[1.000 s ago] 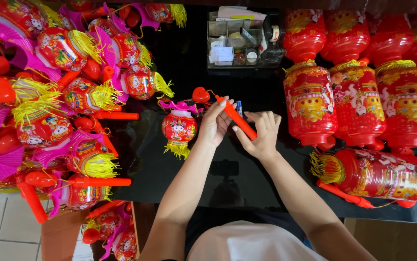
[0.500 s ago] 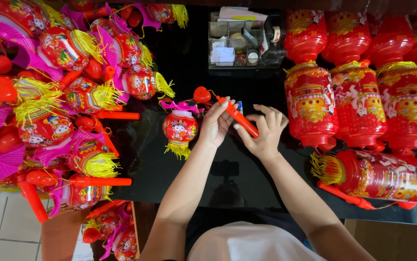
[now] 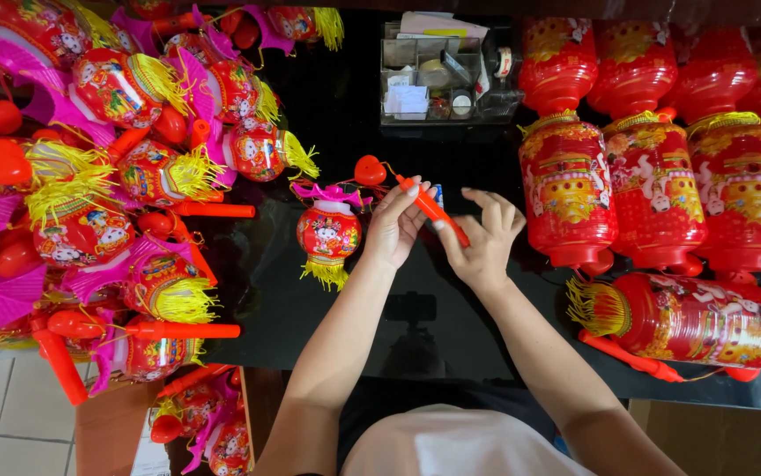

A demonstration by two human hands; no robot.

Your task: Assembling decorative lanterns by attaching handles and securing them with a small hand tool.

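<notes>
Both hands meet over the black desk (image 3: 310,317). The left hand (image 3: 395,225) pinches the orange stick (image 3: 433,210) near its top; the right hand (image 3: 479,240) grips its lower end, fingers half spread. A small red lantern (image 3: 329,234) hangs just left of them. A clear organiser (image 3: 446,75) with white slips sits behind. Tall red lanterns (image 3: 662,176) crowd the right, a tasselled pile (image 3: 116,176) the left.

Clear organiser box (image 3: 446,75) (back edge), tall red lanterns (image 3: 662,176) beside
</notes>
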